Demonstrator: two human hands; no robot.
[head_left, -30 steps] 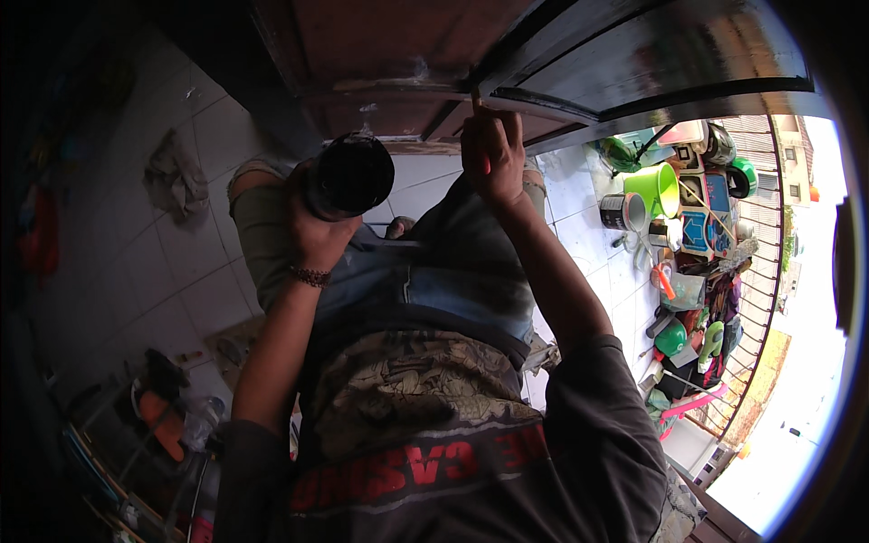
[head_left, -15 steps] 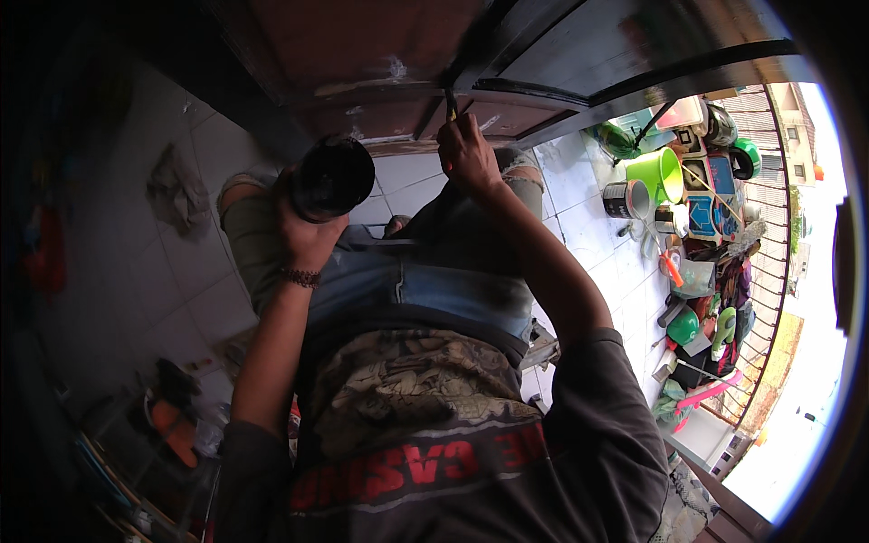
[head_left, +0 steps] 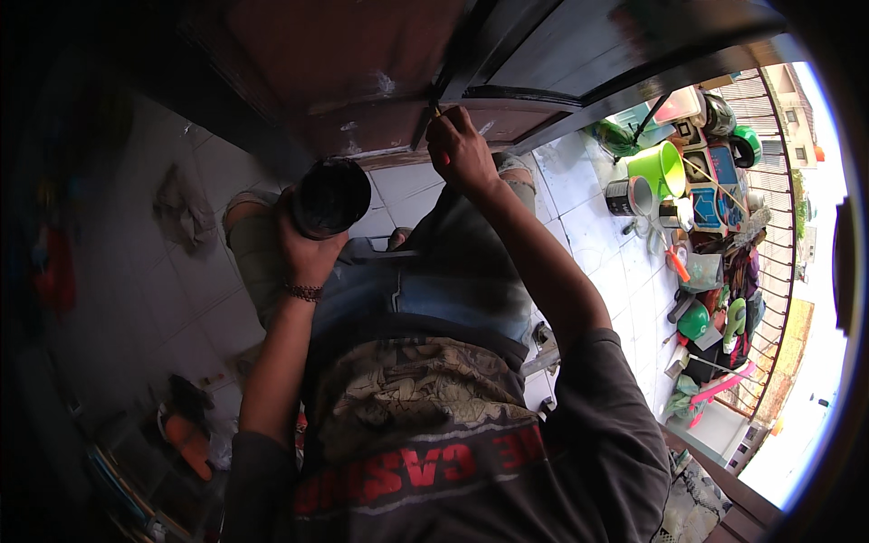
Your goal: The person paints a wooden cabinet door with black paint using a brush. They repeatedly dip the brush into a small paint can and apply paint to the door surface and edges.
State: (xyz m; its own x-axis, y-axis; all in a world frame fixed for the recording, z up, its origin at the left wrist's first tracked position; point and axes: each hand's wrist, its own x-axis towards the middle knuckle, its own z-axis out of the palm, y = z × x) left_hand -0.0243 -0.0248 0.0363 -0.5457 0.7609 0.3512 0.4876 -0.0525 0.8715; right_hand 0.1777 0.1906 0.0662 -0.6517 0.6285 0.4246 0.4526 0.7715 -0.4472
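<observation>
- At nine o'clock from us a grey rag (head_left: 181, 210) lies crumpled on the tiled floor (head_left: 579, 190).
- Our left hand (head_left: 306, 249) is closed around the underside of a dark round can (head_left: 329, 196), held up at about eleven o'clock from our chest; its inside looks black, and we cannot tell what it holds.
- Our right hand (head_left: 460, 149), at twelve o'clock, is clenched on a thin brush handle (head_left: 438, 112), the tip touching the dark frame of the brown door (head_left: 353, 63).
- At two o'clock a small grey tin (head_left: 627, 196) stands on the tiles; we cannot tell its contents.
- Just beyond it a bright green bucket (head_left: 663, 168) lies tipped on its side, mouth open, with nothing visible inside.
- Farther right, along the railing (head_left: 786, 271), clutter sits heaped, a green helmet (head_left: 747, 145) among it.
</observation>
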